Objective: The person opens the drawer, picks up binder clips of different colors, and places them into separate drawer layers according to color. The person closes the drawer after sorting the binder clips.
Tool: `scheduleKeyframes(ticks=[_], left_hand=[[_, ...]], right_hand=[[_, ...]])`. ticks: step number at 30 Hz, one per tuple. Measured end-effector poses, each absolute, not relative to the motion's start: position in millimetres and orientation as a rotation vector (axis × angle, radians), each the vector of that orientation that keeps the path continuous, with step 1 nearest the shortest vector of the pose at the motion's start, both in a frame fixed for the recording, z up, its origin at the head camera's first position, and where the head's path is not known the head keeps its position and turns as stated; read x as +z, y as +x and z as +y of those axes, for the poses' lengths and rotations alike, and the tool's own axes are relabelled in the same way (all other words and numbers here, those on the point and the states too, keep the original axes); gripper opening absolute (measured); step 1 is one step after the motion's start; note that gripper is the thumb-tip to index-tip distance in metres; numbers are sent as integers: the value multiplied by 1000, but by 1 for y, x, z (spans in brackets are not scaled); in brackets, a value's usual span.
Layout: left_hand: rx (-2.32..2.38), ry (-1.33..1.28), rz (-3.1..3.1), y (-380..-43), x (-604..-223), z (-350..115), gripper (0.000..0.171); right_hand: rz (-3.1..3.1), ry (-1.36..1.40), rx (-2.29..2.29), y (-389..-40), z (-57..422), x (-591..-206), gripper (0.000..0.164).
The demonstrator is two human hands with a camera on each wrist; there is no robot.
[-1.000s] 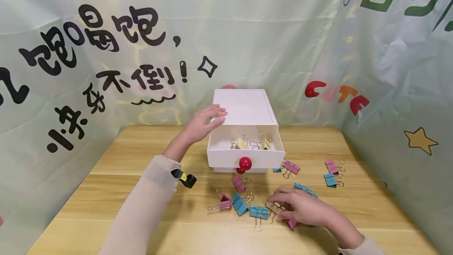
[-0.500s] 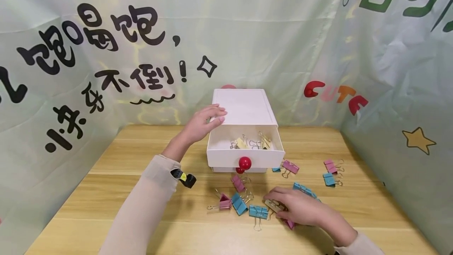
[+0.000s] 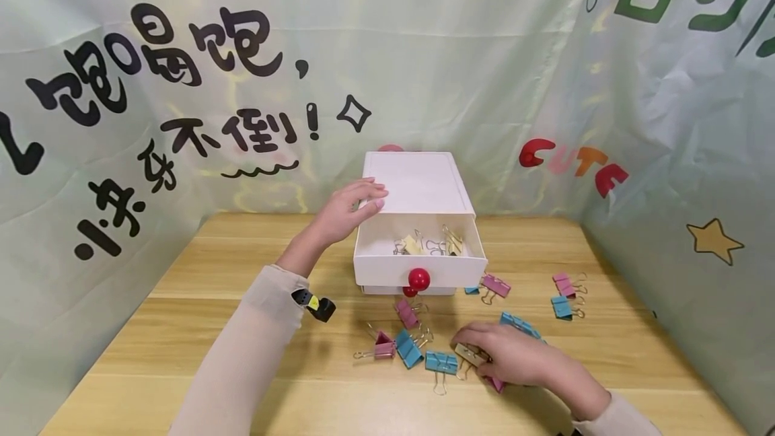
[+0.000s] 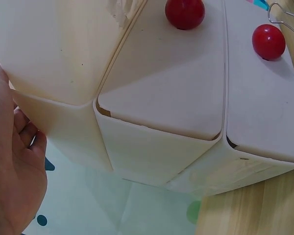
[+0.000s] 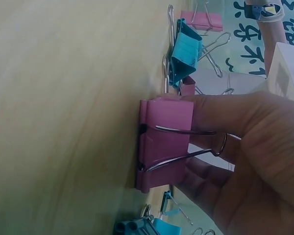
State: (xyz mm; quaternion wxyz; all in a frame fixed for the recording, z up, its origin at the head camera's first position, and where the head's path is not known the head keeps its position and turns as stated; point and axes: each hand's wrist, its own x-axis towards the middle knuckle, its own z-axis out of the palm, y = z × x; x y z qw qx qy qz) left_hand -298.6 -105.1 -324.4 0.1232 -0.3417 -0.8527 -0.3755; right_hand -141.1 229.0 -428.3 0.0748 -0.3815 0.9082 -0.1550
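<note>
My left hand [image 3: 350, 212] rests on the left top edge of a white drawer cabinet [image 3: 418, 184], fingers lying over the lid; in the left wrist view some of its fingers bend against the side wall. The cabinet's top drawer [image 3: 387, 271] is pulled out, with yellow binder clips [image 3: 454, 242] inside. On the table, my right hand [image 3: 511, 354] pinches a yellow binder clip [image 3: 469, 355] between thumb and fingers. A pink binder clip [image 5: 165, 144] lies close under that hand and hides the yellow one in the right wrist view.
Blue binder clips [image 3: 441, 362] and pink binder clips [image 3: 384, 350] lie scattered before the cabinet. Another pink clip [image 3: 563, 283] and blue clip [image 3: 563, 308] lie at the right. Red knobs [image 3: 419, 279] stick out of the drawer fronts. A printed cloth [image 3: 424, 73] hangs behind the table.
My right hand shifts only slightly at the yellow binder clip. The left hand stays on the cabinet, and the drawer and other clips stay put.
</note>
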Motion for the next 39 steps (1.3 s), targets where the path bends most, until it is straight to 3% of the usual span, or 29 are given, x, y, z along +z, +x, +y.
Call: scheduleKeyframes(ticks=[14,39], left_hand=[[-1088,-996,-2482,-299,-326,-106,39],[-1079,-1002,-2489,-299,-325,-105,41]], right_hand=[[2856,-1228,-379,-139,227,-430,37],[3029,-1582,-303,-140,228,-424,39]])
